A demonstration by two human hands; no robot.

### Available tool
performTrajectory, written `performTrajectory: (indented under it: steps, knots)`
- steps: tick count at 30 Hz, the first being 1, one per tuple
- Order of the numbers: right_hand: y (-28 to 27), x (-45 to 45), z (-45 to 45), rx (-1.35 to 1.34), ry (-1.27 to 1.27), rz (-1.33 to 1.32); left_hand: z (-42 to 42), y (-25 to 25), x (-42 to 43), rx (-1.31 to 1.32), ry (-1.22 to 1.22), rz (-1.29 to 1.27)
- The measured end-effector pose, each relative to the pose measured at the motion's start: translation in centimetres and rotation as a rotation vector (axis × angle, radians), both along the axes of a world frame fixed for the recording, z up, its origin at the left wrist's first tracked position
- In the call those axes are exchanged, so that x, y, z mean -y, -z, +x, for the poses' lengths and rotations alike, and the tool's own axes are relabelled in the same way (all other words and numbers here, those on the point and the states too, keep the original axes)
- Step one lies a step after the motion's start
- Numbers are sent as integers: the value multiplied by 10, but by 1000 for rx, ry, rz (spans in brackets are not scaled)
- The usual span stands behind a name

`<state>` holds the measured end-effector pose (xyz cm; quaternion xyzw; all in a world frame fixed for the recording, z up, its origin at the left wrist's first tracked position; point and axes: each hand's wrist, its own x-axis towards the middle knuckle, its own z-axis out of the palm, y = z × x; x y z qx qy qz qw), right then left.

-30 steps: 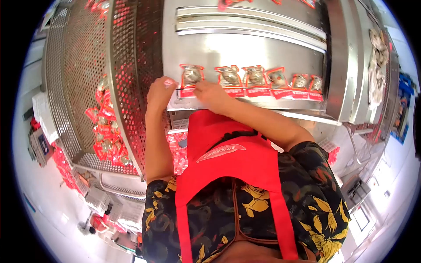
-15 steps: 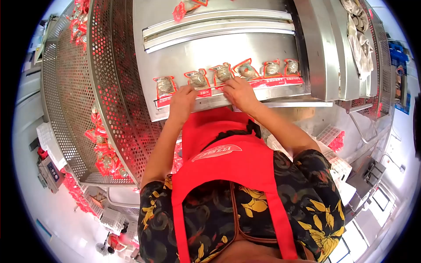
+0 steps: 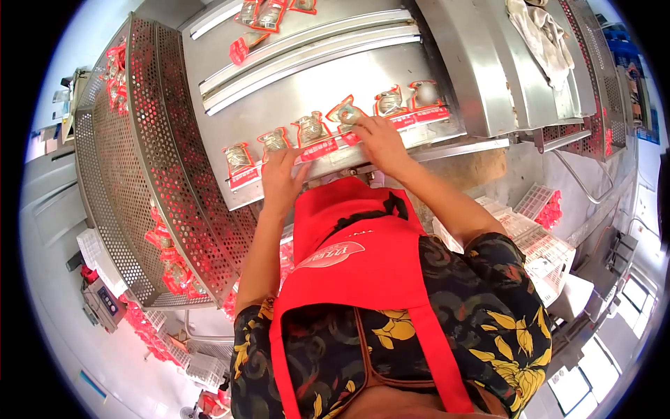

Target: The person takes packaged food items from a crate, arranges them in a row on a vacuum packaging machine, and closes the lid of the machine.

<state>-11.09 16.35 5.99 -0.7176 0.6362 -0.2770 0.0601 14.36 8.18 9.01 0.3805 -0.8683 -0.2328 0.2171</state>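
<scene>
A row of clear, red-edged packets with round, greyish contents lies along the front of the steel machine bed [image 3: 279,115]. Their red printed ends point toward me. At the second packet [image 3: 274,140] from the left, my left hand [image 3: 281,180] rests its fingers over the red end, thumb apart. My right hand [image 3: 380,144] has its fingers closed at the lower end of the fourth packet [image 3: 344,112], which sits slightly askew. Between the hands lies the third packet [image 3: 311,127]. Right of my right hand are two more, a packet [image 3: 390,103] and the end packet [image 3: 424,93].
Metal strips [image 3: 307,59] cross the bed, with more packets [image 3: 262,15] beyond. A perforated metal bin [image 3: 164,150] holding red packets stands at left. Cloth [image 3: 541,38] hangs over the steel housing [image 3: 464,63] at right. White crates [image 3: 534,244] stand lower right.
My right hand has moved from the third packet to the fourth. My left hand stays by the second packet, its thumb now farther from the fingers. The whole view has shifted and tilted.
</scene>
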Motion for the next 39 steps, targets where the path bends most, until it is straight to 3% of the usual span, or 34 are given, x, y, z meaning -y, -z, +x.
performTrajectory:
  steps: [2,11,13,16,23,28,34,39]
  knots:
    - [16,-6,-18,-123,-45,120,-23,7,-5,4,44,15]
    - [7,-18,-9,-31,-74,14,-91,31,-20,46,199,-12]
    - [-3,-31,-27,40,5,30,-96,33,-22,164,207,-45]
    - [9,-41,-64,68,121,33,-105,32,-31,126,191,-82]
    - [31,-42,-84,-17,8,22,-129,36,-42,135,191,-57]
    - [23,-48,-84,81,-25,15,-132,39,-44,119,149,-88]
    - [9,-64,-121,0,316,-1,-131,43,-43,106,120,-82]
    - [27,-61,-136,-12,279,2,-129,46,-45,111,100,-89]
